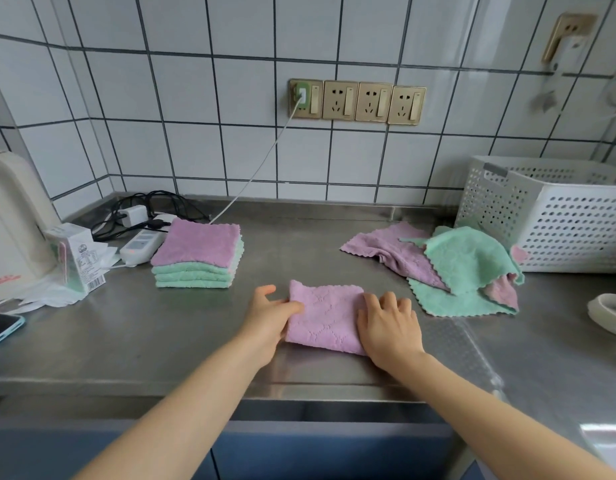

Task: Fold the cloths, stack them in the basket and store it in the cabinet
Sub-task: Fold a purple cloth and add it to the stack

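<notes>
A folded pink cloth (325, 317) lies on the steel counter near its front edge. My left hand (270, 317) holds its left edge, thumb on top and fingers at the side. My right hand (389, 322) lies flat on its right part, fingers spread. A stack of folded cloths (199, 256), pink on top of green ones, stands at the left. A heap of unfolded pink and green cloths (466, 268) lies at the right. The white perforated basket (556, 216) stands behind that heap against the wall.
A power strip (143, 245) with cables, a small carton (76, 256) and a white appliance (12, 223) fill the left corner. A phone (1, 329) lies at the left edge. White dishes (609, 318) sit at the right edge. Blue cabinet fronts (299, 452) run below the counter.
</notes>
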